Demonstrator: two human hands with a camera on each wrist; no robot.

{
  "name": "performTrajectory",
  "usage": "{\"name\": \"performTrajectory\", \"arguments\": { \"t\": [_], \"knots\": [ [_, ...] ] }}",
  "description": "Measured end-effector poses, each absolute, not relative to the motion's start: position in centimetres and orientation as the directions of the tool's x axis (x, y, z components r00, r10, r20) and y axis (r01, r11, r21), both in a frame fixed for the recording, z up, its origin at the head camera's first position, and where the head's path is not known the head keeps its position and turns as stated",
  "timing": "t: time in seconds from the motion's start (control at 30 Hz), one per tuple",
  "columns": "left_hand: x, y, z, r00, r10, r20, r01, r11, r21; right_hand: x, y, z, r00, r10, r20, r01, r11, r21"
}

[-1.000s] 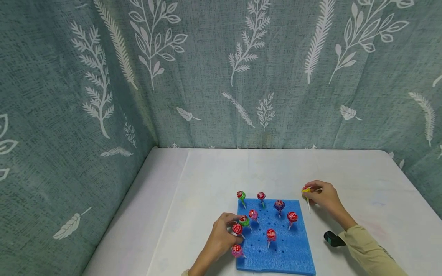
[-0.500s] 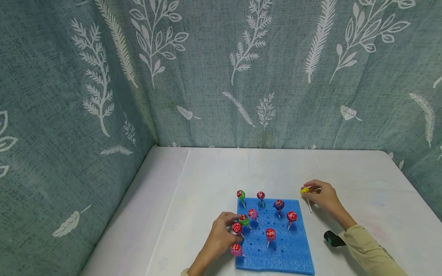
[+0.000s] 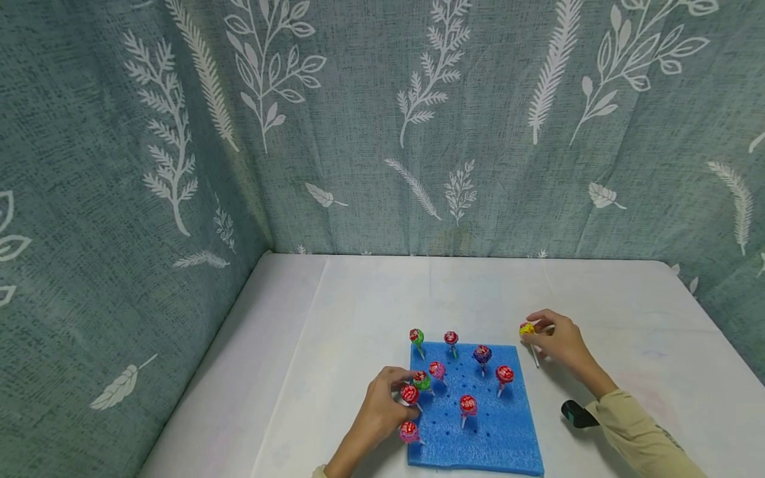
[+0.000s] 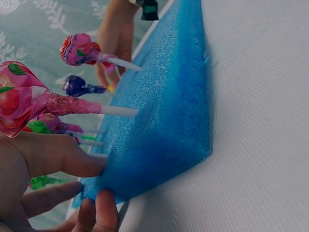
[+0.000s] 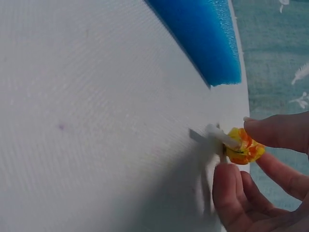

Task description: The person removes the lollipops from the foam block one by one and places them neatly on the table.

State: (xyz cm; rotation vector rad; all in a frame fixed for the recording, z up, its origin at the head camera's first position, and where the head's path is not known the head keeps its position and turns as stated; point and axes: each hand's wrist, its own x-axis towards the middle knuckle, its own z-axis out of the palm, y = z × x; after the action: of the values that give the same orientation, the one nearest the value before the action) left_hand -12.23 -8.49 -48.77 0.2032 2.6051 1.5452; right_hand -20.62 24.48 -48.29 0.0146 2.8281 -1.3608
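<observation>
My left hand grips the left edge of a blue foam board, thumb on its top face and curled fingers against its side in the left wrist view. Close to that hand, a green-and-red lollipop, a red lollipop and a pink lollipop stand in the foam on white sticks. To the board's right, my right hand pinches a yellow-wrapped lollipop by its head. Its white stick hangs down over the table; in the right wrist view the wrapper shows yellow and orange.
More lollipops stand in the board, among them a dark purple one and a red one. Small holes dot the foam. A black object lies by the right sleeve. A patterned green curtain hangs behind the white table.
The yellow lollipop has shifted very slightly leftward and tilted a little in my right hand. My left hand stays at the board's edge.
</observation>
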Motion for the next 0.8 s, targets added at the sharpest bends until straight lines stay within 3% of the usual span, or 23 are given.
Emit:
{"name": "performTrajectory", "arguments": {
  "t": [0.33, 0.57, 0.8],
  "knots": [
    [-12.2, -8.5, -48.7, -0.984, 0.174, -0.029, 0.054, 0.451, 0.891, -19.9, 24.7, -46.5, -0.996, -0.006, 0.088, -0.066, 0.709, -0.702],
    [-12.3, -8.6, -48.7, -0.983, 0.181, -0.029, 0.059, 0.461, 0.885, -19.1, 24.6, -45.9, -0.985, -0.036, 0.166, -0.146, 0.679, -0.720],
    [-12.3, -8.6, -48.8, -0.983, 0.179, -0.031, 0.054, 0.448, 0.892, -20.4, 26.6, -50.4, -0.955, -0.064, 0.290, -0.246, 0.717, -0.652]
  ]
}}
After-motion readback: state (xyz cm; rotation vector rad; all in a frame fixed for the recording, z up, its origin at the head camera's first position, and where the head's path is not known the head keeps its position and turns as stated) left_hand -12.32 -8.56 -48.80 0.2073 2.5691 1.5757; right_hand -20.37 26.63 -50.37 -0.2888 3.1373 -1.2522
